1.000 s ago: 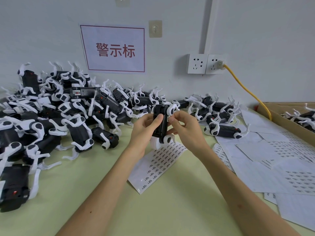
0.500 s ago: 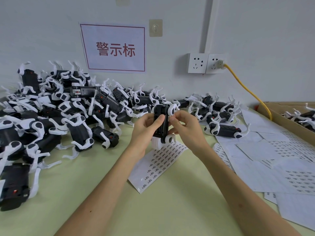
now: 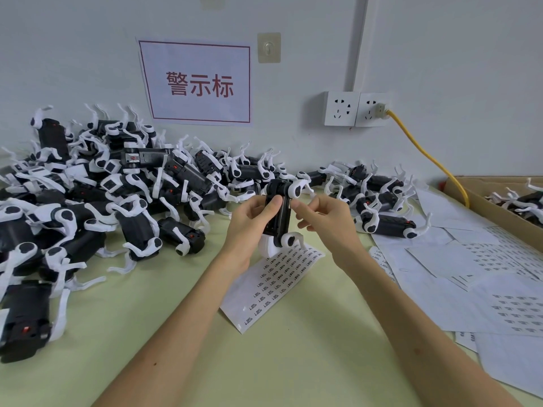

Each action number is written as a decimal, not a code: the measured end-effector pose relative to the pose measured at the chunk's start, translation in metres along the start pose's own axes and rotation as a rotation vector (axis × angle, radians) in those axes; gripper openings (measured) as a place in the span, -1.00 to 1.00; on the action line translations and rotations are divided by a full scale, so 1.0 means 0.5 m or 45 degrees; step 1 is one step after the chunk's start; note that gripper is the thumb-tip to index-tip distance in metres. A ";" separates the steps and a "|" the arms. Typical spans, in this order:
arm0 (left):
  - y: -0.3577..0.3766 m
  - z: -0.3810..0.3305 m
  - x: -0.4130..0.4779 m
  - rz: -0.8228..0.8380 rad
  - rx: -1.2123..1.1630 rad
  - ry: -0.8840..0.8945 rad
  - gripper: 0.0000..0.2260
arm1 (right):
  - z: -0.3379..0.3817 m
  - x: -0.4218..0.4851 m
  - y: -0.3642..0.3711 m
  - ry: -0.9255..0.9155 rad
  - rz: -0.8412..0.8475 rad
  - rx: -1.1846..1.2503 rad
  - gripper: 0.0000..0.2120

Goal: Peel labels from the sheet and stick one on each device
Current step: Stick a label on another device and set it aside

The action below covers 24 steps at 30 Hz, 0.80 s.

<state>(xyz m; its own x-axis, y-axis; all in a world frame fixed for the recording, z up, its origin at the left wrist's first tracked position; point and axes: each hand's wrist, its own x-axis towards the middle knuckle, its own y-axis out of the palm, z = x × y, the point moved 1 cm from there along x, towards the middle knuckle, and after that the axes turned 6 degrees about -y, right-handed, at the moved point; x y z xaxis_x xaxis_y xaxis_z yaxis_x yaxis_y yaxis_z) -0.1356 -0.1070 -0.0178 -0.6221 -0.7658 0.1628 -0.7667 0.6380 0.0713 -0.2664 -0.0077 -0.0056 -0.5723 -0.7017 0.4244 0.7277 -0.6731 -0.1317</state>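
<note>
My left hand [image 3: 249, 221] grips a black device with white legs [image 3: 277, 218] and holds it upright above the table, thumb on its front face. My right hand [image 3: 323, 218] is just right of the device. Its thumb tip touches the device's right edge and its fingers are loosely curled, with nothing visible between them. Under both hands, the label sheet [image 3: 282, 277] lies flat on the green table, printed with rows of small labels. I cannot make out a label on the held device.
A big pile of the same devices [image 3: 117, 201] fills the left and back. More devices [image 3: 382, 207] lie behind my right hand. Loose label sheets [image 3: 470, 274] cover the right side. A cardboard box [image 3: 482, 198] holds devices at far right. A yellow cable [image 3: 426, 154] runs from the wall socket.
My right hand's fingers have drawn slightly back from the device's face to its right edge. My left hand still holds the device upright in nearly the same place.
</note>
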 end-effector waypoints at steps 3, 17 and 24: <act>0.008 -0.009 -0.006 0.034 -0.070 -0.090 -0.58 | 0.007 -0.002 0.001 0.129 0.141 0.153 -0.67; 0.010 -0.012 -0.011 0.215 -0.167 -0.297 -0.64 | 0.009 -0.010 0.012 0.084 0.351 0.234 -0.63; 0.001 -0.016 -0.012 0.223 -0.213 -0.324 -0.68 | 0.004 -0.011 0.016 0.080 0.422 0.332 -0.64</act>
<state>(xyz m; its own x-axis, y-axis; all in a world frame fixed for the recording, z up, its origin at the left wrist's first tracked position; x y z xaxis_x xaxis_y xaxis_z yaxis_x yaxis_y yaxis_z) -0.1312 -0.1015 -0.0109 -0.7778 -0.6254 -0.0625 -0.6212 0.7498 0.2278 -0.2567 -0.0087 -0.0071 -0.3070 -0.8885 0.3410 0.9429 -0.3326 -0.0178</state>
